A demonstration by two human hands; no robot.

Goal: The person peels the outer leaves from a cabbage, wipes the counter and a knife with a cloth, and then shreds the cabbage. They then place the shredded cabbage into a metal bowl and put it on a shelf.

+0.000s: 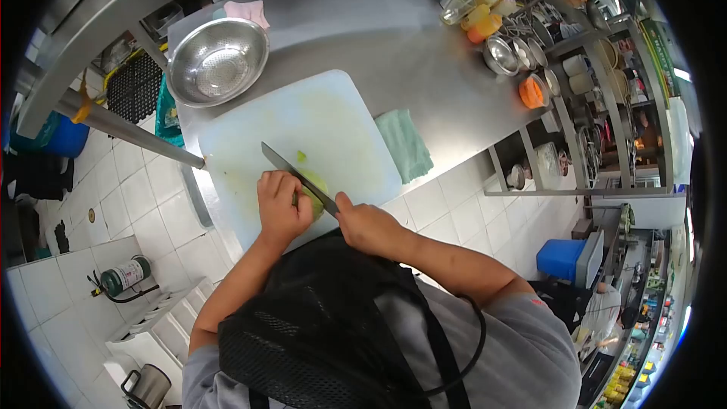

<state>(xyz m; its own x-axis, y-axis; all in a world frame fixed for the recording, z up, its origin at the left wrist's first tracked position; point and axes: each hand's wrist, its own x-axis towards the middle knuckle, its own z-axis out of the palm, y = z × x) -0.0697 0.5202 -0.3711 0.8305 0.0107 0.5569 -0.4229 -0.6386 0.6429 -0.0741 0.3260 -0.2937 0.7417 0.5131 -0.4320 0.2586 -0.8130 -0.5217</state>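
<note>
A white cutting board [303, 113] lies on the steel table under both hands. My right hand [367, 227] is closed round the handle of a kitchen knife [286, 168], whose blade points away and to the left. Beneath and beside the blade is a pale green vegetable [316, 180]; its exact kind is hard to make out. With curled fingers, my left hand [282, 201] grips the vegetable's left side, hiding part of it. One small green piece [301, 156] sits on the board just beyond the blade.
A perforated steel colander [219, 60] stands at the board's far left corner. To the right lies a folded green cloth [405, 145]. Bowls and squeeze bottles [485, 26] crowd the table's far right. A steel post [144, 130] rises at the left edge.
</note>
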